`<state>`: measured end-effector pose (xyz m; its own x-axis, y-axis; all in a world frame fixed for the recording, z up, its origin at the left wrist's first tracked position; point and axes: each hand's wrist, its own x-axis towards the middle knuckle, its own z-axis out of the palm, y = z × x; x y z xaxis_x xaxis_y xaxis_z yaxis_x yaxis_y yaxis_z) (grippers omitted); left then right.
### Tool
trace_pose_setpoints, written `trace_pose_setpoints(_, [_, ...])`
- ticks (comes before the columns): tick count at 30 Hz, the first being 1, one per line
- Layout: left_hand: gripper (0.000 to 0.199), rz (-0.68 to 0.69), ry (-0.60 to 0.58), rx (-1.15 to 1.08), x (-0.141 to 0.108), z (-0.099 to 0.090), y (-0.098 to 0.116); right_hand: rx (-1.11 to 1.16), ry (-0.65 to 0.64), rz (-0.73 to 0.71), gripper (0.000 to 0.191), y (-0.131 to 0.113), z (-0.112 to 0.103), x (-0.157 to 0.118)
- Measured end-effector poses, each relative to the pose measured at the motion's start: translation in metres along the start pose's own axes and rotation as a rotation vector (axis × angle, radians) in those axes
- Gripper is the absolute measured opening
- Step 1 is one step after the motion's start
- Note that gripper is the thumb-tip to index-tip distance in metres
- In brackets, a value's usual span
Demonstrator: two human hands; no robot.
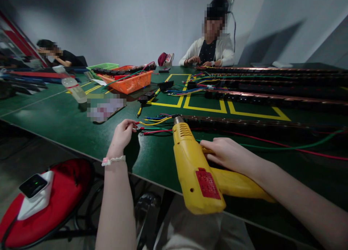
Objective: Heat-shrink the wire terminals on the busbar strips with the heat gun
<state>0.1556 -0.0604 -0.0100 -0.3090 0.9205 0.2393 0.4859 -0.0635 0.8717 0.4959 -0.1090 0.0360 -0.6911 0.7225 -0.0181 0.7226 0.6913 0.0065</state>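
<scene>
My right hand (225, 153) grips a yellow heat gun (190, 163) by its handle. The gun's metal nozzle (178, 119) points away from me, at a bundle of wires by the end of a long dark strip (231, 121). At the left, my left hand (123, 134) is closed, its fingertips pinching the end of a yellow wire (156, 122) with a red sleeve. Just below its fingers, a red wire (157, 132) with a ring terminal and a green wire lie on the green table (114, 143).
An orange basket (133, 82) stands beyond my left hand, with a plastic bottle (73, 85) left of it. More long strips (261, 96) with wires lie at the right. A person (209, 50) sits across the table. A red stool (65, 199) stands below left.
</scene>
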Motion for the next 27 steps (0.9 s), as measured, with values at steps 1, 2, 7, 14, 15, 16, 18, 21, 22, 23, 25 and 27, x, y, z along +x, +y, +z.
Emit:
trace_pose_setpoints(1, [0.023,-0.010,0.005,0.004,0.000,0.000,0.001,-0.021,0.010,-0.007,0.007,0.002,0.000,0.003])
trace_pose_setpoints(2, [0.026,-0.016,0.005,0.010,0.000,0.000,0.002,-0.042,0.021,-0.016,0.008,0.004,0.001,0.006])
trace_pose_setpoints(7, [0.038,0.003,-0.008,0.070,0.000,0.002,0.006,-0.043,0.029,-0.095,0.006,0.007,-0.001,0.019])
trace_pose_setpoints(14, [0.043,0.059,-0.025,0.207,0.005,-0.001,0.014,-0.025,0.023,-0.144,0.003,0.006,-0.006,0.033])
trace_pose_setpoints(15, [0.040,0.072,-0.048,0.234,0.010,-0.003,0.015,-0.024,0.017,-0.147,0.003,0.007,-0.006,0.034])
trace_pose_setpoints(16, [0.038,0.086,-0.082,0.251,0.016,-0.005,0.015,-0.028,0.016,-0.149,0.003,0.008,-0.005,0.035])
trace_pose_setpoints(18, [0.031,0.106,-0.149,0.259,0.031,-0.008,0.017,-0.048,0.024,-0.150,0.003,0.010,-0.005,0.036])
trace_pose_setpoints(21, [0.023,0.093,-0.216,0.213,0.058,-0.006,0.020,-0.089,0.066,-0.157,0.008,0.014,-0.003,0.037])
trace_pose_setpoints(22, [0.022,0.070,-0.225,0.181,0.066,-0.002,0.021,-0.097,0.087,-0.160,0.015,0.015,-0.003,0.038])
trace_pose_setpoints(23, [0.021,0.044,-0.230,0.142,0.074,0.003,0.021,-0.101,0.115,-0.158,0.025,0.016,-0.003,0.038])
trace_pose_setpoints(25, [0.020,0.012,-0.223,0.078,0.087,0.016,0.018,-0.112,0.180,-0.159,0.045,0.018,-0.002,0.040])
trace_pose_setpoints(27, [0.022,0.039,-0.181,0.074,0.095,0.029,0.014,-0.150,0.233,-0.186,0.060,0.019,0.000,0.042])
